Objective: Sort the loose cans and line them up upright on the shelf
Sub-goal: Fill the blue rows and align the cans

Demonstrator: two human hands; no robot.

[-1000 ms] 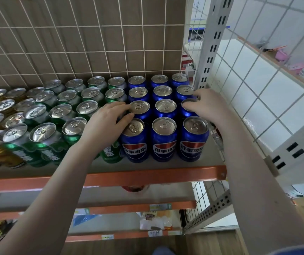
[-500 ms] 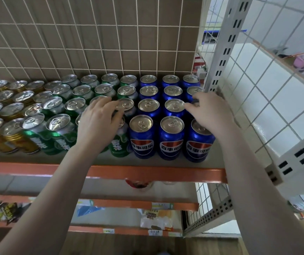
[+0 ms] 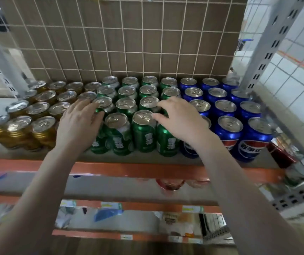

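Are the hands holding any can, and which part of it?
Neither hand grips a can. The left hand and the right hand lie spread over the tops of the green cans.

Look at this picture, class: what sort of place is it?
Probably a small shop: drink cans stand sorted by colour on an orange-edged shelf, with price labels on the shelf edge below.

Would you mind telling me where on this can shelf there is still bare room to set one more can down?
Only the bare strip of shelf between the front cans and the orange edge is free. Behind it the gold cans, green cans and blue cans stand packed back to the grid wall, with the left hand and right hand over the green ones.
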